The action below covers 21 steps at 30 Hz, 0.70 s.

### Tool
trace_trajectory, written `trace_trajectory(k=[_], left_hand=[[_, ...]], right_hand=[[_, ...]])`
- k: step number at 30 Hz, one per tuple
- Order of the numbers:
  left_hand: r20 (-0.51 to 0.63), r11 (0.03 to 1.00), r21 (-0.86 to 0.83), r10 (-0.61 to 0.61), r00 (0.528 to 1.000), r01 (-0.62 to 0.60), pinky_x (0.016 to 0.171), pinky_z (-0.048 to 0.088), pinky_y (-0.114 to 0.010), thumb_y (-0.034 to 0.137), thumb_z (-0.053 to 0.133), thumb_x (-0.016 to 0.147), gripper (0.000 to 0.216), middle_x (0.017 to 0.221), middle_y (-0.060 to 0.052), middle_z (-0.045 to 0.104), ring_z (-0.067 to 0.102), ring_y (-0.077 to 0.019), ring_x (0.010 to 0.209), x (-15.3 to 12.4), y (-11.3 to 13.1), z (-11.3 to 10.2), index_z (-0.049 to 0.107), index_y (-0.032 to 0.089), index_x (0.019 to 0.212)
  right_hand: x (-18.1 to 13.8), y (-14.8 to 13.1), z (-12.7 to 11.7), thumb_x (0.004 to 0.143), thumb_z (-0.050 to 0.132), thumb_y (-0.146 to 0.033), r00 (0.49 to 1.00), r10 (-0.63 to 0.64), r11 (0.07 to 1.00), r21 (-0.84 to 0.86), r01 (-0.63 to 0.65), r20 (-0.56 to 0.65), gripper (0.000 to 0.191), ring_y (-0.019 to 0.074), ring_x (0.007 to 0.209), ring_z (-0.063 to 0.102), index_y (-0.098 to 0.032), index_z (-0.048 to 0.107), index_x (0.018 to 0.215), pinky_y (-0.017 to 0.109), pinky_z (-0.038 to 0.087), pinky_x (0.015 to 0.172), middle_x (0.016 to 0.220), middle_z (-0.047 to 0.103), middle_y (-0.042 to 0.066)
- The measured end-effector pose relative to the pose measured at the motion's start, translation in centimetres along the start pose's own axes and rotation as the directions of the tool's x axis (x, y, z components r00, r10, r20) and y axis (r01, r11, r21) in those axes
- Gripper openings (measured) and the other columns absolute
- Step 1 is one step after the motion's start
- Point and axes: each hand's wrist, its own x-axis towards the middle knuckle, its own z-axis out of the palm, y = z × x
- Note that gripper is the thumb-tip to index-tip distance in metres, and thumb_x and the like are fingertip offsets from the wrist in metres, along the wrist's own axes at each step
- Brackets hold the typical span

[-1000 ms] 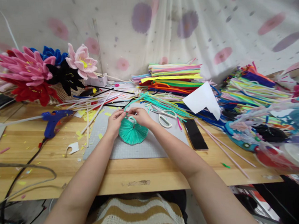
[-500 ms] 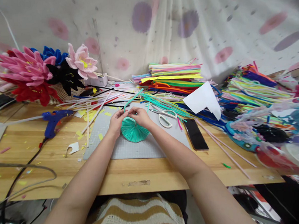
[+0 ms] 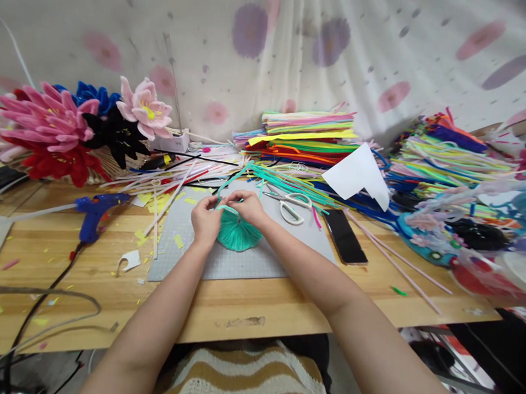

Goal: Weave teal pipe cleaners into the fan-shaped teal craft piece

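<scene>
A fan-shaped piece of green pipe cleaners (image 3: pixel 240 236) is held just above the cutting mat (image 3: pixel 184 257), its rounded edge toward me. My left hand (image 3: pixel 207 216) pinches a green pipe cleaner strand (image 3: pixel 226 185) at the fan's upper left and covers part of the fan's left side. Close beside it, my right hand (image 3: pixel 247 208) has its fingers closed on the strand along the top edge. The free part of the strand rises behind the fingers and bends toward the loose green pipe cleaners (image 3: pixel 285 180). My fingertips partly hide the exact grip.
Scissors (image 3: pixel 292 209) and a phone (image 3: pixel 345 236) lie to the right, near a white paper piece (image 3: pixel 356 175). Stacked pipe cleaners (image 3: pixel 311 126) stand at the back. On the left are a blue glue gun (image 3: pixel 95 212) with its cable and fuzzy flowers (image 3: pixel 51 118).
My left hand has shifted slightly right and turned inward, covering more of the fan's left side. The raised green strand now leans further over to the right.
</scene>
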Motion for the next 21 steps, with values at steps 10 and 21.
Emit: trace_trajectory(k=[10, 21], left_hand=[[0.113, 0.98, -0.17, -0.082, 0.99, 0.101, 0.072, 0.046, -0.029, 0.039, 0.068, 0.061, 0.029, 0.079, -0.003, 0.069, 0.061, -0.0193, 0.076, 0.4, -0.9, 1.0, 0.07, 0.017, 0.08], [0.264, 0.997, -0.051, 0.062, 0.963, -0.05, 0.068, 0.042, -0.026, 0.036, 0.054, 0.075, 0.023, 0.067, -0.001, 0.065, 0.057, -0.0173, 0.068, 0.2, -0.9, 0.2, 0.069, 0.018, 0.076]], right_hand=[[-0.3, 1.0, 0.8, 0.067, 0.055, -0.021, 0.981, -0.156, 0.973, -0.19, 0.133, -0.113, 0.008, 0.0137, 0.074, 0.055, -0.016, 0.062, 0.066, 0.026, 0.042, 0.074, 0.073, 0.063, 0.002], [-0.8, 1.5, 0.1, 0.067, 0.06, -0.028, 0.988, -0.124, 0.992, -0.003, 0.124, -0.09, 0.014, 0.0134, 0.076, 0.059, -0.015, 0.064, 0.068, 0.025, 0.043, 0.077, 0.076, 0.066, 0.003]])
